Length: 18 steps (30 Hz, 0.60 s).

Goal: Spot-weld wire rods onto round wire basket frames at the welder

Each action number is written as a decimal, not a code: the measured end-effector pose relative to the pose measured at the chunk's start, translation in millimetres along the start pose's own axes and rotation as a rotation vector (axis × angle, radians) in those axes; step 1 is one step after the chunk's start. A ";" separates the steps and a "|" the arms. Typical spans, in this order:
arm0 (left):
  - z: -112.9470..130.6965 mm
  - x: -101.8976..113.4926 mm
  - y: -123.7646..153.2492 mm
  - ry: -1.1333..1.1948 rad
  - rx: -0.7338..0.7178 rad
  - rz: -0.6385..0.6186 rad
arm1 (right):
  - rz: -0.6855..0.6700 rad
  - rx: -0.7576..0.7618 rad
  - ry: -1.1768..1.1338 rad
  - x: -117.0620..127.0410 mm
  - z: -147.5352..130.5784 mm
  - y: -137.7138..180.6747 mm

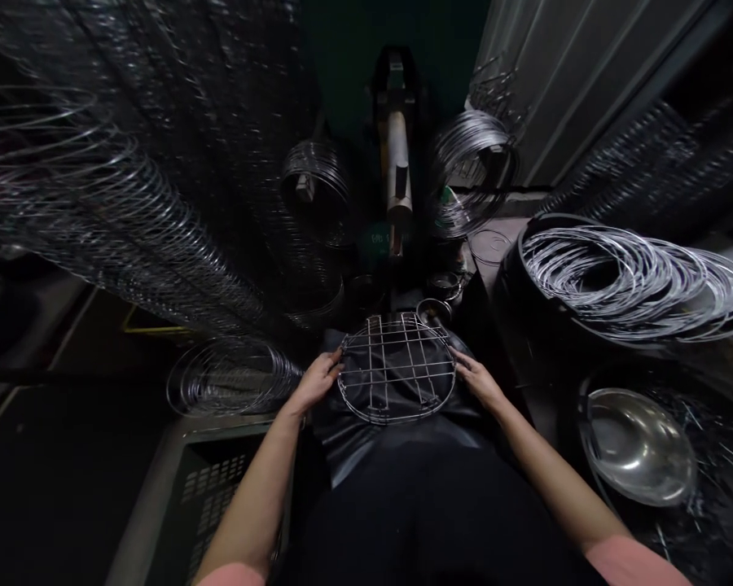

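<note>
A round wire grid rack [397, 366] lies on a dark cloth-covered surface in front of me. My left hand [318, 381] grips its left rim with curled fingers. My right hand [475, 376] holds the right rim the same way. Behind the rack stands an upright machine head with a metal cylinder [398, 167]. A small metal ring [433, 310] lies just beyond the rack.
Stacks of wire rings fill the left [98, 203] and a dark tub at right [635, 277]. A steel bowl [638, 446] sits lower right. A coil of rings [232, 378] lies left of my hand above a perforated crate [208, 488]. More ring bundles [473, 167] hang beside the machine.
</note>
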<state>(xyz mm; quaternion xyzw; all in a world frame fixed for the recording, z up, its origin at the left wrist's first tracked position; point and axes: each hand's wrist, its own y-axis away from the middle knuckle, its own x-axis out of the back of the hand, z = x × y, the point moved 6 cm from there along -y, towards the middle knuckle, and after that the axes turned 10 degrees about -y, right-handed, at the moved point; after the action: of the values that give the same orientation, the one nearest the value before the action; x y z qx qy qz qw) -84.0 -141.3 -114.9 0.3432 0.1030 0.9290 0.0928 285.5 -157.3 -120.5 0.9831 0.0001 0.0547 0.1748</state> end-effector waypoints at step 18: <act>20.1 -39.7 32.1 -0.697 0.017 -0.233 | -0.038 0.082 0.129 -0.5 0.0 4.6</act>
<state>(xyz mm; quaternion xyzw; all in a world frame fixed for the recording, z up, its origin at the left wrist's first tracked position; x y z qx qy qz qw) -44.4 -179.2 -116.3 0.6258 0.1114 0.7385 0.2248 284.9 -161.6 -119.0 0.9837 0.0323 0.1143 0.1352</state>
